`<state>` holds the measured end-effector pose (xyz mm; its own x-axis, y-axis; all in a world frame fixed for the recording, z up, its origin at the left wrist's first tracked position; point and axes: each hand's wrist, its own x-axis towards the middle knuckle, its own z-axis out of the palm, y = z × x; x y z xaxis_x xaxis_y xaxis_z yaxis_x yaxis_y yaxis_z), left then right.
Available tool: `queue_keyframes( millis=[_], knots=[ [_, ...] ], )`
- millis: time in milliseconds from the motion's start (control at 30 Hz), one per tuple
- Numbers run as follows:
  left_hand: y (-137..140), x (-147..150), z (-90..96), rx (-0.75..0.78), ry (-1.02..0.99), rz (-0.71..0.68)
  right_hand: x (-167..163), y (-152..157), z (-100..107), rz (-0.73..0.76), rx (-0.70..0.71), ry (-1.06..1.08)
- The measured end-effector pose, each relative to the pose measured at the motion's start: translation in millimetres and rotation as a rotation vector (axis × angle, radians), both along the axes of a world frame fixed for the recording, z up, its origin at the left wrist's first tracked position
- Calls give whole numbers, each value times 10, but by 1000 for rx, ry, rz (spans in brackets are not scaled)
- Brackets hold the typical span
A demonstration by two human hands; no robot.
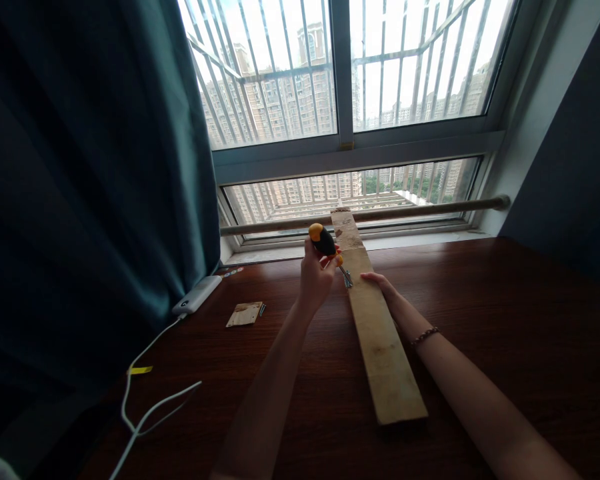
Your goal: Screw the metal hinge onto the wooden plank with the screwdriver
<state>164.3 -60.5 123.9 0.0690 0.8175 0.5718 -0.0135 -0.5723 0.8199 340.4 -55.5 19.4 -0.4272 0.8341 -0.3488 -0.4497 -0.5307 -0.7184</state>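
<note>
My left hand (317, 273) is closed around a screwdriver (323, 240) with a black and yellow handle. Its shaft slants down to a small shiny metal piece (349, 279) at the left edge of a long wooden plank (380, 347); the exact kind of that piece is too small to make out. Across the plank's right edge, my right hand (380, 283) grips it, fingertips resting on the upper face and the thumb hidden. The plank lies lengthwise, its far end reaching the window rail, with a rougher, paler section (347, 230) there.
Left on the brown tabletop (480, 320) are a small wooden piece (243, 314), thin metal screws (263, 309), a white power bank (197, 295) with a white cable (153, 410), and a yellow strip (141, 370). A dark curtain (105, 167) hangs at left; a rail (430, 208) crosses the window.
</note>
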Motion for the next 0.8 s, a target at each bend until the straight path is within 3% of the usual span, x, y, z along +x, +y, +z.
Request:
queue_keyframes(
  millis=[800],
  knots=[
    [-16, 7, -35, 115, 66, 54, 11, 67, -52, -3, 25, 10]
  ],
)
